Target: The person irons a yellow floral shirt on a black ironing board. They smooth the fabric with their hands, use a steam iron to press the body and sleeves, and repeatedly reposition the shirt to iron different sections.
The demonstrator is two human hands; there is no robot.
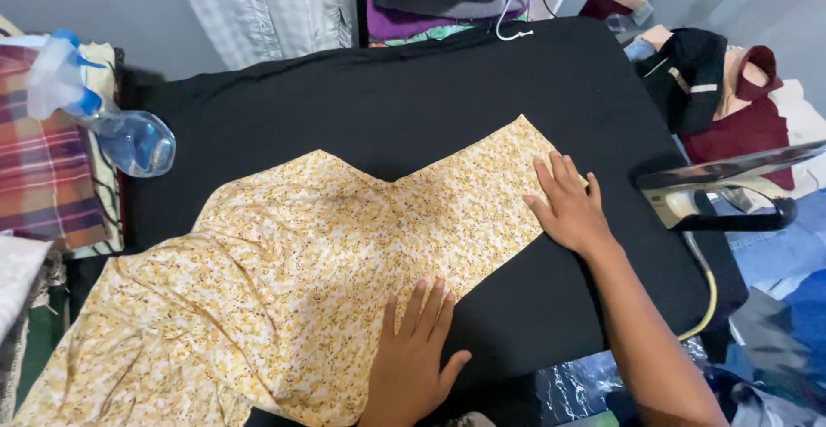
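A yellow flowered garment lies spread on a black padded ironing surface, its sleeve stretching toward the right. My left hand rests flat, fingers apart, on the sleeve's lower edge near the front. Pressed flat on the sleeve's far right end is my right hand. Neither hand holds anything.
A clothes iron stands on its heel at the right edge, its yellow cord trailing down. A blue spray bottle lies at the left on plaid cloth. Piled clothes sit at the right and at the back.
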